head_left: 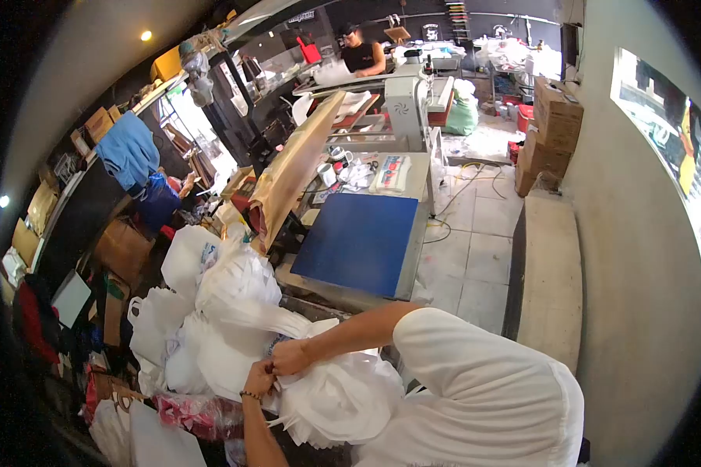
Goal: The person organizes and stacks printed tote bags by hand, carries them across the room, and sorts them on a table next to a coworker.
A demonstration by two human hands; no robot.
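A large heap of white bags (234, 288) with some blue print lies in front of me. My left hand (259, 378), with a beaded bracelet at the wrist, is closed at the near side of the heap. Right beside it, my right hand (290, 356) is closed too, and the two hands meet. Both have their fingers at the white material, but what exactly each one pinches is too small to make out. A rounded bundle of white bags (339, 397) lies just below my right forearm.
Beyond the heap are a blue flat board (358, 243) and a raised long brown panel (300, 167). Mugs (327, 173) stand on the table behind. Cardboard boxes (557, 117) are stacked by the right wall. A person (360, 56) works at the back. Clutter fills the left side.
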